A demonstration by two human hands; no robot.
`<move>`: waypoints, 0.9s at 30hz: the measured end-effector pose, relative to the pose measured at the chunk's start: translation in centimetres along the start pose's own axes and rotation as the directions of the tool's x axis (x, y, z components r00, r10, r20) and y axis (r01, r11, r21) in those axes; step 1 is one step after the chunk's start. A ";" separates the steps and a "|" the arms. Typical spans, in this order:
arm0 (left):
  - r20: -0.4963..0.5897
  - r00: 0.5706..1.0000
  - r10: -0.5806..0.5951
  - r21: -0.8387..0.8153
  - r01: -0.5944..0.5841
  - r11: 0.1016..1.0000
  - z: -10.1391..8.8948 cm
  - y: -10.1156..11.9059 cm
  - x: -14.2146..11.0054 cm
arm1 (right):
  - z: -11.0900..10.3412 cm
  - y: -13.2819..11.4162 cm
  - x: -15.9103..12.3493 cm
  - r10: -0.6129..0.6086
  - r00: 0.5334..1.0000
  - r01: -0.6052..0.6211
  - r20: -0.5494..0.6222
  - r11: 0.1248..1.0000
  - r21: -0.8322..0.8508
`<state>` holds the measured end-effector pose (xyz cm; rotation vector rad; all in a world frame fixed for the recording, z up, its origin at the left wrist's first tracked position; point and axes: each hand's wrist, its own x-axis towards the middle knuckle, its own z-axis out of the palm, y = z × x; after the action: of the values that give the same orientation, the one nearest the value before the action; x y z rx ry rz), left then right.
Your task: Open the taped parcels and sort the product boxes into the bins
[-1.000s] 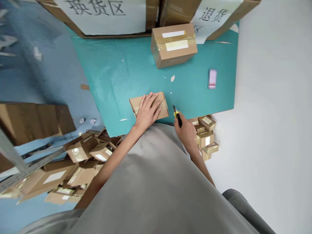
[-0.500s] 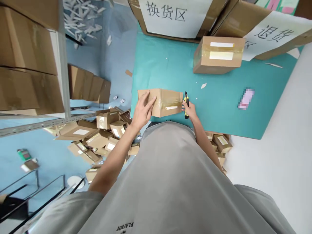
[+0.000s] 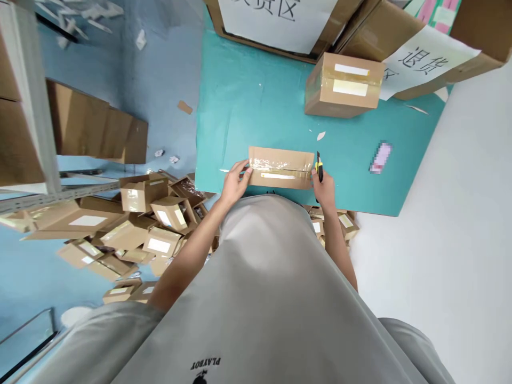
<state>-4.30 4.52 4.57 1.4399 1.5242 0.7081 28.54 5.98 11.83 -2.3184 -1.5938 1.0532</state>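
A small cardboard box (image 3: 281, 160) lies at the front edge of the teal-covered table, its taped face with a white label strip turned up. My left hand (image 3: 236, 184) grips the box's left end, thumb and fingers bent round the corner. At the opposite end is my right hand (image 3: 325, 189), its fingers closed round a yellow-and-black utility knife (image 3: 319, 169) and touching the box. The knife's tip points away from me, beside the box. Part of the knife's handle is hidden by the hand.
A larger taped box (image 3: 352, 85) stands on the teal table (image 3: 248, 101) in front of big labelled cartons (image 3: 276, 26). A blurred pink item (image 3: 381, 157) lies at the right. Opened boxes (image 3: 132, 229) are heaped on the floor at left, near a metal shelf (image 3: 30, 80).
The box has been turned so its taped side faces up. My left hand has moved from its top to its left end. The view has swung, shifting the surroundings left.
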 end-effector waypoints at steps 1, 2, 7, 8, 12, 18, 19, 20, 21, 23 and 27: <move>0.025 1.000 0.001 -0.037 0.000 0.999 0.4 -0.2 0.4 | -0.3 0.2 0.1 -0.005 1.000 0.004 -0.009 0.999 -0.048; 0.044 0.999 0.014 -0.059 -0.011 0.998 0.7 -0.4 0.6 | -0.6 0.2 0.2 -0.014 0.999 0.012 -0.029 0.996 -0.087; 0.144 0.983 0.115 -0.097 -0.101 0.990 0.4 -1.3 1.6 | -1.2 -1.8 -0.2 -0.127 0.989 0.112 -0.079 0.978 -0.176; 0.165 0.979 0.119 -0.115 -0.101 0.988 0.2 -1.5 1.7 | -1.0 -2.7 -0.4 -0.153 0.988 0.143 -0.033 0.970 -0.195; 0.228 0.969 0.096 -0.204 -0.049 0.978 -0.1 -2.7 2.5 | 0.4 -7.4 -1.2 -0.279 0.914 0.369 0.295 0.874 -0.316; 0.266 0.961 0.071 -0.281 0.007 0.960 0.3 -3.5 3.0 | 1.5 -13.4 -1.3 -0.221 0.815 0.513 0.535 0.705 -0.490; 0.265 0.962 0.071 -0.291 0.009 0.957 0.4 -3.5 3.0 | 1.5 -14.0 -1.1 -0.207 0.809 0.521 0.550 0.686 -0.508; 0.263 0.962 0.073 -0.299 0.010 0.954 0.4 -3.5 2.9 | 1.5 -14.4 -1.0 -0.196 0.804 0.529 0.562 0.669 -0.523; 0.261 0.962 0.075 -0.306 0.009 0.952 0.5 -3.6 2.9 | 1.4 -14.7 -0.8 -0.189 0.797 0.538 0.574 0.654 -0.532; 0.256 0.963 0.079 -0.313 0.006 0.950 0.6 -3.6 2.8 | 1.5 -14.9 -0.4 -0.187 0.779 0.563 0.598 0.628 -0.537; 0.253 0.963 0.088 -0.321 -0.002 0.947 0.5 -3.6 2.8 | 1.7 -14.9 0.2 -0.199 0.759 0.598 0.620 0.589 -0.543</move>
<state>-5.25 6.58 0.62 1.2693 1.1164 0.7201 16.07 12.09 17.58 -1.8409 -3.0726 1.0766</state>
